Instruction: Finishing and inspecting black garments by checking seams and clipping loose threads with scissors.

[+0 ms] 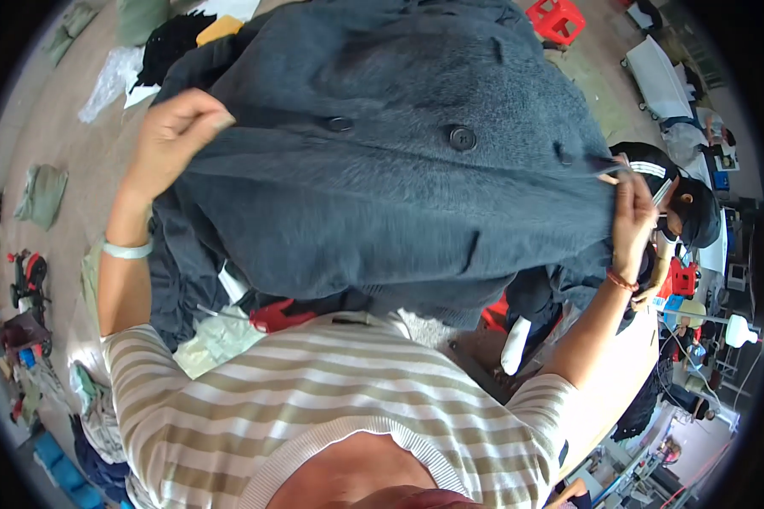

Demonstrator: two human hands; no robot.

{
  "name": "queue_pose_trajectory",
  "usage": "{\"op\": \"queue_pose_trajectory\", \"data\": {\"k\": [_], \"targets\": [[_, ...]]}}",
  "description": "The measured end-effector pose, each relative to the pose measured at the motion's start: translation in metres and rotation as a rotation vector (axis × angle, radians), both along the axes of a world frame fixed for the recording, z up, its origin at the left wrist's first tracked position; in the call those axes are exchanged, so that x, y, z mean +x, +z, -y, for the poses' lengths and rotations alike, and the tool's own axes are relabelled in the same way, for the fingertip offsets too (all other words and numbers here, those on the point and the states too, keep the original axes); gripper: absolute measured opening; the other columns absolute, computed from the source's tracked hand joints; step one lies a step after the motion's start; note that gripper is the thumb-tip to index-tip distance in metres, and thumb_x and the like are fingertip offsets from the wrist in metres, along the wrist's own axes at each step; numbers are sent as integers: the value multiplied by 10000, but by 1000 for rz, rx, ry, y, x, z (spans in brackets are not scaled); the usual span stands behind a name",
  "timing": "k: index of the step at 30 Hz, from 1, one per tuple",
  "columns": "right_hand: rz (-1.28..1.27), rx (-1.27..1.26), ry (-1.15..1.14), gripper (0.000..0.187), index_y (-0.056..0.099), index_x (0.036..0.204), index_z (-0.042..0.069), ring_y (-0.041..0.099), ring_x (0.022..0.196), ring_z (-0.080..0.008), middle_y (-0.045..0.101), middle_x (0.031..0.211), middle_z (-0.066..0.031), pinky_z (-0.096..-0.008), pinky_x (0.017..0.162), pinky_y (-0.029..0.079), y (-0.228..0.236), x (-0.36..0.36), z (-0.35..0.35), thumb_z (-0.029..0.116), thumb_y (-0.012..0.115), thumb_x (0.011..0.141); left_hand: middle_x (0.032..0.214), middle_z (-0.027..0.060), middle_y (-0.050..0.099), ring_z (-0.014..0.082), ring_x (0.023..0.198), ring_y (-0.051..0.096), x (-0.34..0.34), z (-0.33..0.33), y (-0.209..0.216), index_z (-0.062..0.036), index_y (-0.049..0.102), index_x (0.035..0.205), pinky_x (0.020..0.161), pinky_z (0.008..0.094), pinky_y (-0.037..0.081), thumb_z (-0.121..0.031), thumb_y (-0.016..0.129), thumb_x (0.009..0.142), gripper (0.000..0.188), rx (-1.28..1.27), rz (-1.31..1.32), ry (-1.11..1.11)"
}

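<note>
A dark grey knitted or woolly coat (382, 195) with round black buttons spreads across in front of me, partly blurred by motion. My left hand (171, 134) is closed in a pinch at the coat's left edge. Whether cloth or something thin is between its fingertips, I cannot make out. My right hand (633, 219) is closed on the coat's right edge. A slim metal tool (662, 192), perhaps small snips, sticks out beside those fingers; its full shape is hidden.
A red plastic stool (556, 20) stands at the far right. Beside my right hand, a person in a black cap (698, 212) works close by. A pale table (615, 373) lies near my right arm. Bundles (41, 195) and a clear plastic bag (113, 83) lie on the floor to the left.
</note>
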State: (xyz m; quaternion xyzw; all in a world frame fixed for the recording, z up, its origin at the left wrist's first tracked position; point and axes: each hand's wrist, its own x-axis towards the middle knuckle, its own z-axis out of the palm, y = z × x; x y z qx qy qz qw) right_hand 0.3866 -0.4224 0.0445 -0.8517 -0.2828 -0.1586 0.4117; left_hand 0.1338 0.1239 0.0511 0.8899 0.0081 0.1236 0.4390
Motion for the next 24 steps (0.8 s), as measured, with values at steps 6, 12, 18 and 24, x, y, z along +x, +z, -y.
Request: {"op": "queue_pose_trajectory", "data": {"k": [6,12,18,24], "targets": [[42,-575,-242,231,695,1182,127,704,854,-278,720,953,-154,-359,711,549,-56,-32,-7,191,614,976,816,30,593,101,782,558,-5,37,-33,35,646,932,729,259,454,-119,757,864,201,86,-146,-187],[264,-294,-91,187,716,1092,81,675,773,-222,702,967,-96,-324,643,531,15,-118,-120,40,641,927,856,47,588,110,781,540,-23,38,-32,35,629,985,733,264,452,-115,698,919,177,112,-43,-168],[92,-135,523,318,665,1183,62,688,848,-342,666,1162,-132,-411,731,569,-7,-175,-243,82,702,867,870,79,602,177,804,577,-27,55,-18,37,611,978,767,293,470,-78,666,913,142,114,44,-180],[-15,-215,559,219,698,1104,55,720,815,-293,682,1032,-139,-372,708,572,-21,-162,-251,81,679,887,1135,156,680,272,1095,658,-37,92,-8,-47,584,1235,969,344,487,-227,771,864,453,86,-19,-165]]}}
